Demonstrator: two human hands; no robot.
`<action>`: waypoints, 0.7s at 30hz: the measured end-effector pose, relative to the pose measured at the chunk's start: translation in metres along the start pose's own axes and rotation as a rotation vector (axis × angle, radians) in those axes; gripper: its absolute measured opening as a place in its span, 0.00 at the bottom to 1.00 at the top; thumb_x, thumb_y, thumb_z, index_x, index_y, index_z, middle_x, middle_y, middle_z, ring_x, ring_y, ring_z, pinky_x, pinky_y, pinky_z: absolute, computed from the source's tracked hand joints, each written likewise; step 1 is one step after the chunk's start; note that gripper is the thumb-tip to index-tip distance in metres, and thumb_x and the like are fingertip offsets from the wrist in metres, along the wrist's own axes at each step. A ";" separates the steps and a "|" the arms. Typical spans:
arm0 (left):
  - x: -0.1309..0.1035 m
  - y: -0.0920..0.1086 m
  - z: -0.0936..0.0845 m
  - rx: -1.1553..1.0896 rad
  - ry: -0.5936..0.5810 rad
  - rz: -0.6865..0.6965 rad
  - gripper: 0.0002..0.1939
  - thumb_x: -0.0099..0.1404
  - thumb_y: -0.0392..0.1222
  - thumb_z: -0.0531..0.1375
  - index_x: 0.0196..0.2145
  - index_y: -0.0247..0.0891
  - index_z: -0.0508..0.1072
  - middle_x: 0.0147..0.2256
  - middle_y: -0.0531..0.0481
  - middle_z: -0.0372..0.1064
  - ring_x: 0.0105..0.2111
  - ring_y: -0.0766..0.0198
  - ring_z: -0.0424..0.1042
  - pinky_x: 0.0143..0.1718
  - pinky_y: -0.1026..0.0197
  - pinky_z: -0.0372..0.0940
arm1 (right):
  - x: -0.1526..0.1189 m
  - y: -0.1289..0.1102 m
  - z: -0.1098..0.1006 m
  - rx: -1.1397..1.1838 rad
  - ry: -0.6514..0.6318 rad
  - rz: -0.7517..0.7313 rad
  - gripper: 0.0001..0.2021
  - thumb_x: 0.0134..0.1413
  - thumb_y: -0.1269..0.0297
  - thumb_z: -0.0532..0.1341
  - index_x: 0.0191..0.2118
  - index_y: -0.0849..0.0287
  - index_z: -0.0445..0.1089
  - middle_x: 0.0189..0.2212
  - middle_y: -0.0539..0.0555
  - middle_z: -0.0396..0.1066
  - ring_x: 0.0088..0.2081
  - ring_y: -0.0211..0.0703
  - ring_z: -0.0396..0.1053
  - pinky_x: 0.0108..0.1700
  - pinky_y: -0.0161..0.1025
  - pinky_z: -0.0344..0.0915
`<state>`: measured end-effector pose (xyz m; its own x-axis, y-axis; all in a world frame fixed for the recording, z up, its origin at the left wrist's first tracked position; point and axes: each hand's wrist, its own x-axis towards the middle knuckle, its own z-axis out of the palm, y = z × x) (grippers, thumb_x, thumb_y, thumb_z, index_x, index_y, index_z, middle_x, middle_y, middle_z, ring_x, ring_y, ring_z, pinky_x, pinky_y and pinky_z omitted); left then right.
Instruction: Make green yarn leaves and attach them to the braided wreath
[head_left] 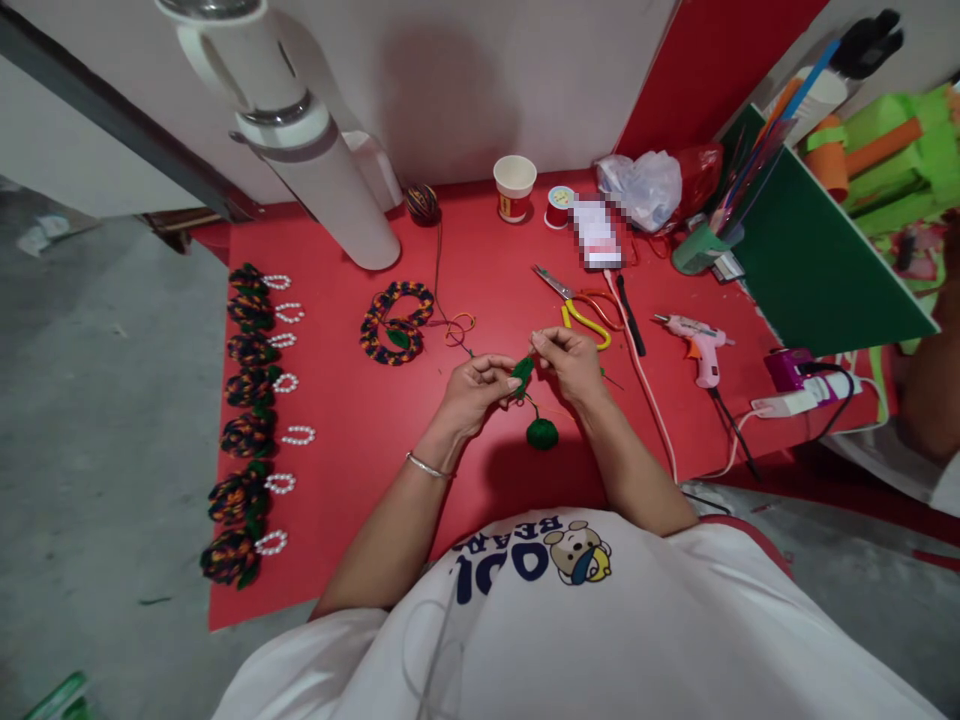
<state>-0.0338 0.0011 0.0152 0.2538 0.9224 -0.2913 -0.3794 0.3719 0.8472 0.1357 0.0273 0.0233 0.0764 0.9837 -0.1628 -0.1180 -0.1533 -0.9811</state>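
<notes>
Green crocheted piece [523,375] is between the two hands, above the red tabletop [322,540] — long axis diagonal, narrow end up and right toward the right hand. Left hand [480,388]: fingers pinching the piece. Right hand [571,362]: fingers pinched closed at its upper end — can't tell if they grip the piece or a strand. Green yarn ball [542,433] just below. Scissors [577,305] lie beyond the right hand. Farther out: paper cup [514,192] upright; green holder [694,254] at right, slim sticks [733,205] standing in it, leaning right.
</notes>
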 end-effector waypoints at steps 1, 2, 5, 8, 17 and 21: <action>0.000 0.000 0.000 0.004 -0.004 0.001 0.24 0.45 0.46 0.80 0.37 0.35 0.78 0.21 0.55 0.73 0.16 0.70 0.68 0.20 0.66 0.65 | 0.000 0.000 0.000 0.008 0.008 0.004 0.24 0.45 0.38 0.73 0.29 0.56 0.73 0.22 0.48 0.70 0.20 0.33 0.59 0.22 0.34 0.58; 0.000 -0.001 0.000 0.009 -0.006 0.002 0.24 0.45 0.45 0.80 0.37 0.35 0.79 0.21 0.55 0.73 0.16 0.70 0.68 0.20 0.66 0.65 | 0.001 0.001 0.000 0.011 0.015 0.007 0.24 0.45 0.37 0.72 0.29 0.55 0.72 0.21 0.47 0.68 0.20 0.33 0.58 0.22 0.34 0.57; 0.000 -0.002 0.000 0.014 -0.011 -0.003 0.24 0.44 0.45 0.80 0.38 0.35 0.79 0.21 0.55 0.74 0.17 0.69 0.69 0.20 0.66 0.65 | 0.000 0.001 -0.001 0.002 0.040 0.002 0.24 0.48 0.37 0.70 0.29 0.55 0.71 0.18 0.45 0.64 0.18 0.32 0.55 0.20 0.34 0.54; 0.000 -0.004 -0.001 0.008 -0.014 -0.007 0.25 0.44 0.45 0.80 0.38 0.35 0.79 0.22 0.53 0.75 0.18 0.68 0.70 0.20 0.66 0.65 | 0.000 -0.001 -0.001 0.001 0.067 -0.022 0.24 0.50 0.37 0.70 0.29 0.55 0.70 0.17 0.44 0.62 0.18 0.32 0.54 0.20 0.34 0.52; 0.000 -0.006 -0.003 0.009 -0.041 -0.007 0.25 0.45 0.44 0.80 0.40 0.36 0.79 0.22 0.55 0.74 0.18 0.69 0.69 0.22 0.65 0.65 | 0.001 0.001 0.000 -0.007 0.056 -0.057 0.25 0.53 0.35 0.68 0.29 0.54 0.68 0.17 0.44 0.61 0.18 0.32 0.54 0.20 0.34 0.52; 0.001 -0.006 -0.004 0.008 -0.062 0.007 0.25 0.46 0.44 0.80 0.40 0.36 0.78 0.21 0.56 0.73 0.17 0.69 0.69 0.21 0.65 0.65 | 0.000 0.003 0.003 0.049 -0.013 -0.025 0.25 0.51 0.36 0.70 0.29 0.54 0.68 0.16 0.42 0.60 0.17 0.32 0.54 0.19 0.33 0.53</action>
<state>-0.0347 -0.0002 0.0081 0.3058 0.9166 -0.2574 -0.3745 0.3644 0.8526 0.1322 0.0271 0.0206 0.0676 0.9884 -0.1362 -0.1648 -0.1236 -0.9785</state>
